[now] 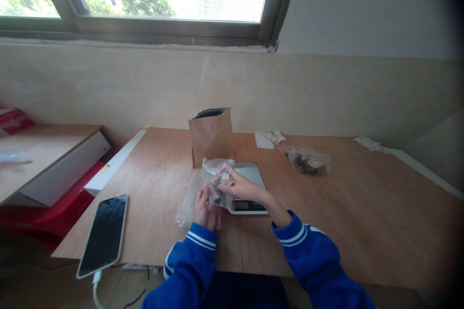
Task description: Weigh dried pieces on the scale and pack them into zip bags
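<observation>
My left hand (205, 207) is closed on the lower left edge of a clear plastic bag (213, 172). My right hand (235, 184) grips the same bag from the right, its fingers around the side. Small dark and brownish contents show through the plastic, too unclear to name. The bag is held over the left edge of a white kitchen scale (250, 176), whose dark display faces me. Another clear plastic bag (188, 203) lies flat on the table beside my left hand. Behind the hands a brown paper bag (211, 136) stands upright with its top open.
A zip bag (308, 161) with dark and pale pieces lies at the back right. White paper (264, 140) and crumpled tissue (275, 137) are near the wall. A phone (103, 234) with a white cable lies at the table's left edge. A red stool (54, 212) stands beyond it.
</observation>
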A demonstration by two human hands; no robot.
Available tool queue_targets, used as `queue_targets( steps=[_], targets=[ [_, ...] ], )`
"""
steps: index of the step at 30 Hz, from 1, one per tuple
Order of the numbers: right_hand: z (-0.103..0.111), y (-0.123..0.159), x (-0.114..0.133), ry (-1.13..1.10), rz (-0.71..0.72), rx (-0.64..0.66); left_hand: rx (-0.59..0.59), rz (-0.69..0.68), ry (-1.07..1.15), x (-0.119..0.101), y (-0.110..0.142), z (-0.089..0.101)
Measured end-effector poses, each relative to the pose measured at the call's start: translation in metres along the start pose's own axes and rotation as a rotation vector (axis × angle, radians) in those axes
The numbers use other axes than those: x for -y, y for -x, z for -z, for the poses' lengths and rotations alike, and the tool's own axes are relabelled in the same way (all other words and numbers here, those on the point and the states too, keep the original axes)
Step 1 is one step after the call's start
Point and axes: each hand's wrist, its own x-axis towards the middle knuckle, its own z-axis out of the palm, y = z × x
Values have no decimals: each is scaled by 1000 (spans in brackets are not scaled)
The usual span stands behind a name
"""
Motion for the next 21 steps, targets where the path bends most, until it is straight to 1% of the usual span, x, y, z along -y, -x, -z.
queue_targets(
  steps=[2, 4, 8, 10, 15, 18, 21],
  targets=[
    [0, 1, 1, -39, -6, -19, -36, -19, 15, 0, -1, 1],
    [-1, 2, 2, -101, -24, -12, -49, -32, 20, 0, 0, 0],
    [-4, 3, 4, -259, -99, 105, -25, -43, 13, 0, 0, -2],
    [-5, 3, 4, -257, -98, 128, -18, -47, 18, 0, -1, -1],
    [-5, 1, 0, -171, 7, 76, -38, -39, 59, 1, -6, 2],
    [-3, 1, -2, -190, 4, 31, -21, 9, 89, 0, -7, 1],
    [0, 1, -2, -247, -10, -18, -10, 46, 113, -3, -5, -5]
  ],
)
